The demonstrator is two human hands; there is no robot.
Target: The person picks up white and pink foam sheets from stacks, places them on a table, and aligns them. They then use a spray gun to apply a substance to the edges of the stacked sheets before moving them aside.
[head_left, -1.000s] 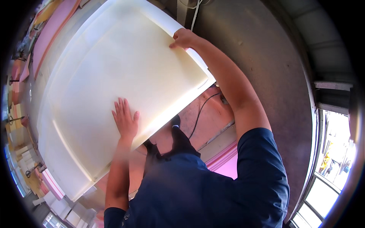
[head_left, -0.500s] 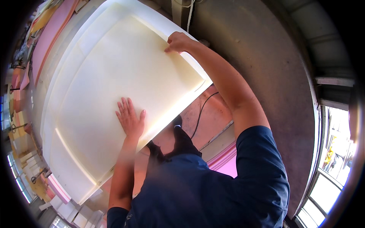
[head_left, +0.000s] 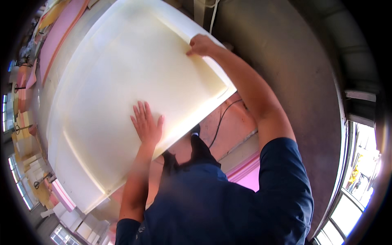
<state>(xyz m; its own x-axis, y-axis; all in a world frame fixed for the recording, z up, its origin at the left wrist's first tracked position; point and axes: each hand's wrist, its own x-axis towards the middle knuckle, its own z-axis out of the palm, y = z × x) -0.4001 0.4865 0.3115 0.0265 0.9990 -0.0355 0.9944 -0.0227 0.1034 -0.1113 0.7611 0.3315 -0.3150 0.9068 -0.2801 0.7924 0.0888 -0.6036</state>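
Note:
In front of me lies a large white, foam-like slab (head_left: 106, 98), its broad middle bordered by a raised white edge strip (head_left: 175, 20) along the far right side. My left hand (head_left: 148, 126) rests palm down on the flat middle, close to the near edge, fingers spread. At the far right my right hand (head_left: 202, 45) is closed over the edge strip, thumb toward the inside face; part of its grip is hidden behind the knuckles. A lighter ridge or step (head_left: 83, 159) runs across the slab's left end.
A brown wall (head_left: 286, 81) rises close on my right, with a window (head_left: 355, 196) beyond. A black cable (head_left: 221, 118) lies on the reddish floor (head_left: 237, 130) beside my feet. Pink sheets (head_left: 61, 36) lie at the far left; white blocks (head_left: 73, 222) are stacked at the lower left.
My view has shifted slightly, so slab and hands appear a little further right. Both hands keep about the same places on the slab.

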